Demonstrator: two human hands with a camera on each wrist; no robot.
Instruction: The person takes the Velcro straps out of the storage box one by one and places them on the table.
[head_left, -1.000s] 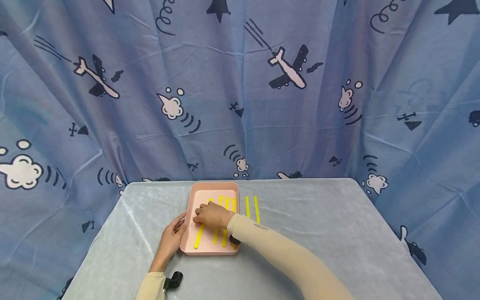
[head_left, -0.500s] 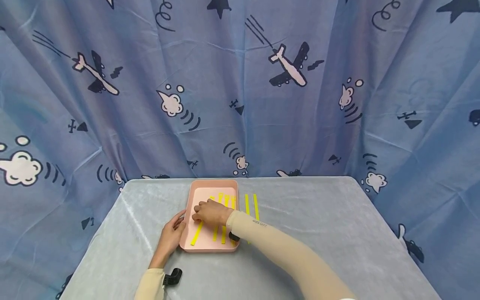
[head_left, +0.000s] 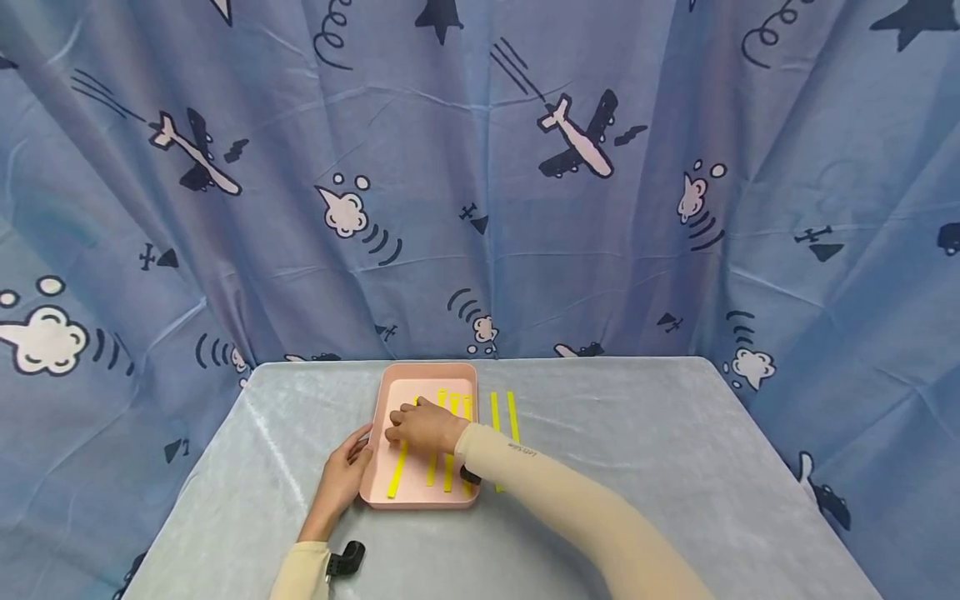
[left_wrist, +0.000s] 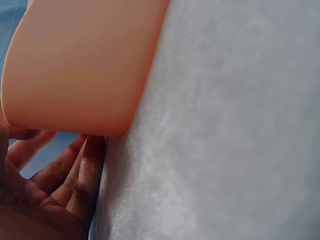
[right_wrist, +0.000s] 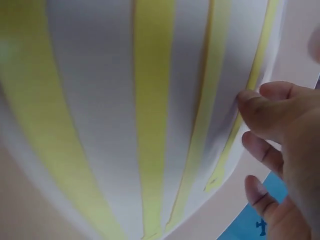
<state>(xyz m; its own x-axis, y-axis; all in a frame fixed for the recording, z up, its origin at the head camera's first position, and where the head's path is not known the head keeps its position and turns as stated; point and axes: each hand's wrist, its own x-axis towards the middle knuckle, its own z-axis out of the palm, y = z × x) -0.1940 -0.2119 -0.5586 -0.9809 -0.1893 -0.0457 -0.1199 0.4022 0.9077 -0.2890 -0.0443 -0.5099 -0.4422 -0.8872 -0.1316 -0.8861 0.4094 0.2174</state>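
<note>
Now pinching a strip [head_left: 398, 471], probably light, bendy, best taken edgewise, with right hand [head_left: 425, 426] inside the tray [head_left: 408, 505], resting relaxed left hand [head_left: 345, 475] against the tray's side!

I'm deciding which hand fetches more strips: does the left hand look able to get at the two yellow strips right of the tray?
Probably not easily: the left hand is left of the tray, which, along with the right arm, lies between that hand and the two yellow strips.
</note>
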